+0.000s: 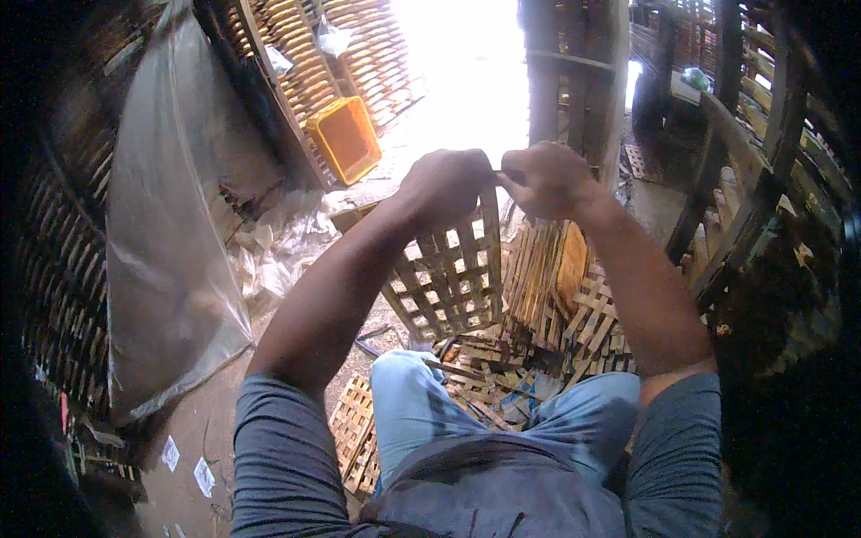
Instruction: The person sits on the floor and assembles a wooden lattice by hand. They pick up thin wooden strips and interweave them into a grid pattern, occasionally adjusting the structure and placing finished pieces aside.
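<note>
In front of me hangs a woven bamboo lattice panel (pixel 446 280), tilted, its lower edge above my knees. My left hand (pixel 451 186) is closed around the panel's upper corner. Close beside it, my right hand (pixel 553 182) is closed as well, thumb and fingers pinched at that corner. A short, thin end shows between the two hands; whether it belongs to the panel I cannot tell. Below the right hand lies a stack of bamboo strips and slats (pixel 532 273). More lattice pieces (pixel 596 323) are heaped beside it.
Another lattice panel (pixel 354 414) lies by my left leg. A translucent plastic sheet (pixel 166 242) hangs at the left, with crumpled plastic (pixel 273 260) near its foot. A yellow crate (pixel 345 141) leans against the slatted wall. Wooden posts (pixel 578 99) stand ahead; a wooden frame (pixel 749 179) rises right.
</note>
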